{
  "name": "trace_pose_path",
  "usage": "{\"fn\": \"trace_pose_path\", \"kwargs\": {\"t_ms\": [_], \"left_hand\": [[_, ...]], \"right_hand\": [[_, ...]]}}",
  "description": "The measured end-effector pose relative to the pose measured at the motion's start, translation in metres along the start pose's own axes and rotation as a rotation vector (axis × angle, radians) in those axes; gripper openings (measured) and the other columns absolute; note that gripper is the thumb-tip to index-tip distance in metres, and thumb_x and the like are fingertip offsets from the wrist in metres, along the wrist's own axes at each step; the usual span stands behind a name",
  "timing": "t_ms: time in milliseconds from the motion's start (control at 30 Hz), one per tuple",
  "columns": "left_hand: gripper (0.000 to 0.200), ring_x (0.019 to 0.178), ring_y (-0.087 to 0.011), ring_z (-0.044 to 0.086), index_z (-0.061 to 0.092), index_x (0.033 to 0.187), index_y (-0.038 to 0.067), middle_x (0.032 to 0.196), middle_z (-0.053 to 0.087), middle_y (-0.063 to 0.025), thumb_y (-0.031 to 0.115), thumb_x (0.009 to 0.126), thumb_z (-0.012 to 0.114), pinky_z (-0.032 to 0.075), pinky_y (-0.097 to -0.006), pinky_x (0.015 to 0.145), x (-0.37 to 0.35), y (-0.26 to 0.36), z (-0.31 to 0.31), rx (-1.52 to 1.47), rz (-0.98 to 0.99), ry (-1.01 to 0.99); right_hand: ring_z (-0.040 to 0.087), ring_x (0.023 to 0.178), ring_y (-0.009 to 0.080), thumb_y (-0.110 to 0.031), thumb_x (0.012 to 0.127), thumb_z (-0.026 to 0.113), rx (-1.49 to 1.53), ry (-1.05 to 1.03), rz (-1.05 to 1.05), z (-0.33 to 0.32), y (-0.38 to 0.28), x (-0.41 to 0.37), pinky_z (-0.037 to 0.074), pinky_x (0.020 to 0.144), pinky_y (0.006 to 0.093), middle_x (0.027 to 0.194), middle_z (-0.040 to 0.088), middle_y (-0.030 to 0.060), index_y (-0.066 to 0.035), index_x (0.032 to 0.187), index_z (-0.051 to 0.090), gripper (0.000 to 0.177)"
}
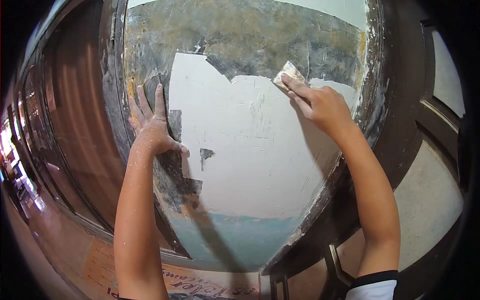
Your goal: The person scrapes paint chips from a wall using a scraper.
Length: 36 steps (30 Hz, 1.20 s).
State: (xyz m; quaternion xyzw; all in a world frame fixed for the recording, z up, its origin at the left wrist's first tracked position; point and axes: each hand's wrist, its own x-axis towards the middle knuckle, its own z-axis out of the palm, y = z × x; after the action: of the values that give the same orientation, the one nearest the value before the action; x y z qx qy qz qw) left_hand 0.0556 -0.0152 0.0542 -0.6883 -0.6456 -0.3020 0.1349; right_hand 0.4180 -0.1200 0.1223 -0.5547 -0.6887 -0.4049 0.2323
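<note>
My left hand (152,125) lies with spread fingers on the dark, worn part of the wall panel (240,30), its thumb touching the edge of the white layer (240,135). White specks dot that hand and forearm. At the upper right, my right hand (317,102) grips a small whitish pad (290,75), its fingers pressing it to the wall at the top edge of the white layer. What the pad is made of I cannot tell. The white layer has ragged edges and small scratches, with a dark bare patch (206,155) left of its middle.
Dark wooden framing (375,65) borders the panel, with pale door panels (425,195) on the right. Brown shiny panels (75,110) stand at the left. Below the white layer is a greenish band (240,237). A printed sheet (210,285) with red lettering lies at the bottom.
</note>
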Motion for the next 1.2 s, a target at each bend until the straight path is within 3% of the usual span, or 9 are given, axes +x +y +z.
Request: {"fn": "trace_pose_path", "kwargs": {"t_ms": [100,333,367,533,633,733,1000,1200], "left_hand": [[0.193,0.155,-0.0554,-0.016,-0.019,0.165,0.028,0.168,-0.023,-0.0297,0.049,0.019,0.105,0.014,-0.0767,0.118,0.000,-0.005,0.004,0.004,0.011,0.009],[0.192,0.155,-0.0558,-0.016,-0.019,0.165,0.028,0.168,-0.024,-0.0306,0.049,0.021,0.105,0.013,-0.0768,0.117,-0.001,-0.005,0.003,-0.019,0.033,0.012],[0.192,0.155,-0.0561,-0.016,-0.019,0.165,0.028,0.168,-0.024,-0.0308,0.049,0.021,0.105,0.013,-0.0767,0.117,0.000,-0.006,0.004,-0.016,0.038,0.022],[0.192,0.155,-0.0549,-0.017,-0.019,0.165,0.027,0.168,-0.024,-0.0307,0.049,0.020,0.105,0.013,-0.0760,0.118,0.001,-0.003,0.002,-0.005,0.016,-0.011],[0.193,0.155,-0.0550,-0.018,-0.019,0.165,0.027,0.168,-0.024,-0.0306,0.049,0.020,0.105,0.013,-0.0762,0.118,0.002,-0.005,0.004,0.007,0.014,0.008],[0.193,0.154,-0.0554,-0.019,-0.018,0.166,0.028,0.168,-0.024,-0.0304,0.048,0.019,0.105,0.012,-0.0764,0.118,0.000,-0.003,0.002,-0.003,0.018,0.000],[0.190,0.155,-0.0529,-0.020,-0.016,0.166,0.028,0.168,-0.023,-0.0291,0.048,0.022,0.106,0.011,-0.0771,0.118,-0.002,-0.003,-0.001,-0.020,0.026,-0.004],[0.189,0.155,-0.0537,-0.021,-0.014,0.167,0.025,0.169,-0.023,-0.0293,0.048,0.022,0.105,0.011,-0.0775,0.117,-0.002,-0.001,-0.003,-0.023,0.018,-0.021]], "right_hand": [[0.067,0.065,0.0390,-0.038,0.101,0.062,0.029,-0.045,0.055,-0.004,-0.004,-0.001,0.056,0.067,0.0482,0.075,0.071,0.0169,-0.043,0.146,0.058,0.045],[0.071,0.072,0.0373,-0.040,0.102,0.059,0.054,-0.001,0.024,0.003,-0.006,-0.001,0.060,0.071,0.0497,0.076,0.072,0.0150,-0.044,0.145,0.059,0.043],[0.067,0.066,0.0395,-0.037,0.101,0.062,0.045,-0.030,0.044,-0.001,-0.009,0.000,0.056,0.066,0.0478,0.076,0.071,0.0159,-0.044,0.146,0.058,0.045],[0.071,0.069,0.0366,-0.040,0.103,0.058,0.004,0.045,-0.029,0.002,-0.014,0.008,0.059,0.066,0.0493,0.073,0.071,0.0167,-0.045,0.147,0.056,0.044],[0.070,0.068,0.0364,-0.040,0.103,0.057,-0.044,-0.061,0.009,-0.005,-0.017,0.010,0.059,0.064,0.0488,0.076,0.072,0.0147,-0.045,0.147,0.055,0.044],[0.071,0.069,0.0361,-0.039,0.104,0.057,-0.076,0.010,-0.054,-0.003,-0.023,0.018,0.058,0.065,0.0491,0.076,0.072,0.0137,-0.045,0.147,0.055,0.044],[0.071,0.075,0.0354,-0.039,0.103,0.057,-0.066,-0.082,-0.072,-0.013,-0.026,0.026,0.058,0.068,0.0500,0.084,0.075,0.0123,-0.045,0.147,0.056,0.044],[0.071,0.073,0.0351,-0.038,0.104,0.056,-0.094,-0.075,-0.120,-0.013,-0.028,0.034,0.058,0.067,0.0494,0.081,0.073,0.0114,-0.049,0.146,0.054,0.044]]}}
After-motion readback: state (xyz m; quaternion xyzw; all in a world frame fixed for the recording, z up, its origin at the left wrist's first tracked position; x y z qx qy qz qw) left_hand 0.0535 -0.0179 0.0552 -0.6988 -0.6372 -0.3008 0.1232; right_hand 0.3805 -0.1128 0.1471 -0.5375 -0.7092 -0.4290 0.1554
